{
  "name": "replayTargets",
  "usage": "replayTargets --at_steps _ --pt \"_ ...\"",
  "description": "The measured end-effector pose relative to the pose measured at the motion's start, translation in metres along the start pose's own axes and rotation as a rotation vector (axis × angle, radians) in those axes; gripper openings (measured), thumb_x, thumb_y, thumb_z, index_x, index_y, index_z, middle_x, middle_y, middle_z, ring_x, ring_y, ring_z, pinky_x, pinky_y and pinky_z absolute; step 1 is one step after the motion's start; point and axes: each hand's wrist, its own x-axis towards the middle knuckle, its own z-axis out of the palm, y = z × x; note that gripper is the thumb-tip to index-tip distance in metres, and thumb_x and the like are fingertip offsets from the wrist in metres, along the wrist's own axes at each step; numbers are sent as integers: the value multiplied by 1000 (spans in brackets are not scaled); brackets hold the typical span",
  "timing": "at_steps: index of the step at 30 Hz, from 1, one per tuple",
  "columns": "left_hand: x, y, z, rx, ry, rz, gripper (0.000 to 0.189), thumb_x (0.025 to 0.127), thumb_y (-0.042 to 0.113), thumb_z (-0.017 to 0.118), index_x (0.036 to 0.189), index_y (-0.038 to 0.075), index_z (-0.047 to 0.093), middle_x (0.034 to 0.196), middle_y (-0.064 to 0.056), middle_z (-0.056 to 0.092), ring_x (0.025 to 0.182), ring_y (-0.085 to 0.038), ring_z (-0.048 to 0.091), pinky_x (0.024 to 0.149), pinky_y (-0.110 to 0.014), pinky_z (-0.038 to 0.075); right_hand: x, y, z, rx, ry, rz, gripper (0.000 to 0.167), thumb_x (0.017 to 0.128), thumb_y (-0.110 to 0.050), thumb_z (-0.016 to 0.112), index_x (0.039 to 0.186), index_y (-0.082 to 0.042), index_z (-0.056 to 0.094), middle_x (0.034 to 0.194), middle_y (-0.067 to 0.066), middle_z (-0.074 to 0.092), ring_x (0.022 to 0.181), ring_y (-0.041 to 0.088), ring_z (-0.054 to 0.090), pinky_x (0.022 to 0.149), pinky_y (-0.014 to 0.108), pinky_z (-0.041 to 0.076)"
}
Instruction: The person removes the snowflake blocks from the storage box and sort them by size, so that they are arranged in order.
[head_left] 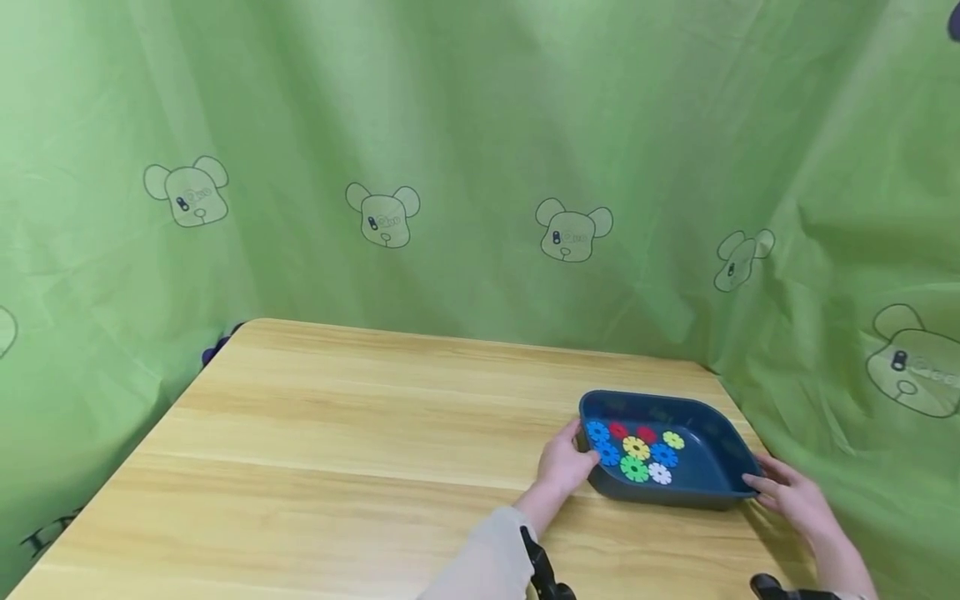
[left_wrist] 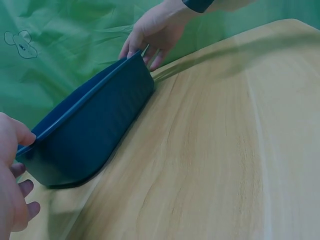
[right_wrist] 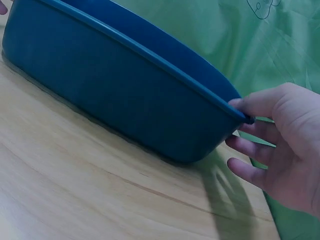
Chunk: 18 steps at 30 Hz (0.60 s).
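at lower right, a dark blue basin (head_left: pixel 675 497) lay lengthwise between left hand (head_left: pixel 564 463) and right hand (head_left: pixel 797 502); each pinched the rim's nearer end

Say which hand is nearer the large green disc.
Left. The left hand holds the tray at the end near the green disc; the right hand holds the opposite, farther end.

Two hands (head_left: pixel 566 461) (head_left: pixel 801 500) grip a dark blue tray (head_left: pixel 667 493) holding colourful notched discs (head_left: pixel 636 448).
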Motion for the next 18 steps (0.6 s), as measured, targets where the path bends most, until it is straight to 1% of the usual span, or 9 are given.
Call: replayTargets --at_steps 1,2,4,6,8,13,16,17,18 --pt "0 0 0 -9 0 1 54 79 8 69 131 7 53 127 -6 57 120 -24 49 99 -40 41 0 -1 1 4 -12 5 76 92 -31 58 148 -11 11 143 38 5 77 -23 41 77 16 50" --pt "1 -1 0 -19 -2 0 55 79 8 69 132 6 52 128 -5 56 121 -24 48 99 -40 41 -1 -1 2 8 -16 9 80 92 -32 58 147 -2 7 144 38 3 78 -24 40 77 15 50" --pt "2 -2 -1 -31 -4 0 55 80 6 68 133 6 51 130 -5 55 123 -24 47 100 -40 40 -2 -2 4 14 -38 8 82 92 -32 57 146 3 5 145 36 1 79 -25 38 78 15 49" --pt "2 -2 -4 -45 -5 1 55 80 5 66 133 6 50 132 -6 53 124 -24 45 100 -40 39 -2 -2 7 13 -57 -6 82 93 -33 56 145 6 5 146 35 2 81 -24 40 79 15 49" --pt "3 -3 -8 -56 -5 2 56 80 4 65 134 5 49 133 -7 53 125 -25 45 100 -41 39 -1 -1 11 18 -70 -37 81 94 -31 55 145 7 6 145 36 5 83 -22 42 79 16 49" --pt "3 -9 -20 -100 -7 -7 58 78 4 65 134 4 49 132 -10 52 124 -29 44 100 -45 39 1 -1 22 21 -94 -105 76 95 -24 54 143 11 7 140 41 11 86 -21 41 78 15 48" --pt "4 -14 -29 -126 -7 -15 59 76 4 66 133 4 50 131 -11 53 124 -31 44 100 -47 38 1 -6 30 -5 -107 -118 75 94 -22 54 142 14 9 139 42 15 88 -20 40 77 15 48" --pt "4 -16 -32 -133 -7 -18 59 76 4 66 133 4 50 131 -11 53 124 -31 44 100 -47 38 1 -8 32 -24 -108 -121 75 94 -22 55 141 14 10 138 42 17 92 -14 45 78 15 48" --pt "4 -18 -35 -138 -7 -20 59 76 4 66 133 4 50 130 -11 53 124 -31 44 100 -46 38 1 -11 35 -42 -113 -122 75 94 -23 55 141 14 10 138 42 17 99 -6 49 78 16 48"
